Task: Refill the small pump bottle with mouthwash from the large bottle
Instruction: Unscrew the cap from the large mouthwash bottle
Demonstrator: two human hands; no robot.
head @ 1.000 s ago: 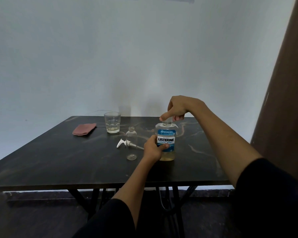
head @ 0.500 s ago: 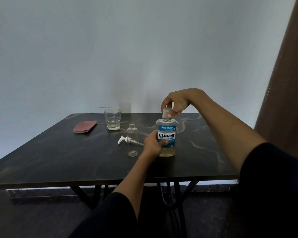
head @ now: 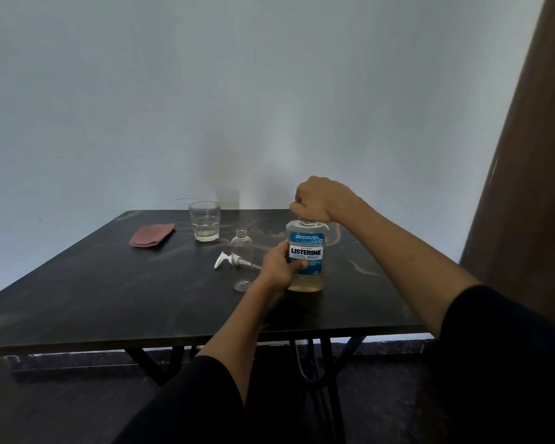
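Standing mid-table [head: 109,299], toward the right edge: large mouthwash bottle [head: 305,251], upright, amber liquid low inside. Gripping its label side, fingers curled: left hand [head: 277,267]. Closing as a fist over its cap: right hand [head: 318,200]. Waiting just left, uncapped: small pump bottle [head: 241,257], pump head [head: 225,260] lying behind. Sitting near the far edge: glass [head: 204,221], pink cloth [head: 151,235].
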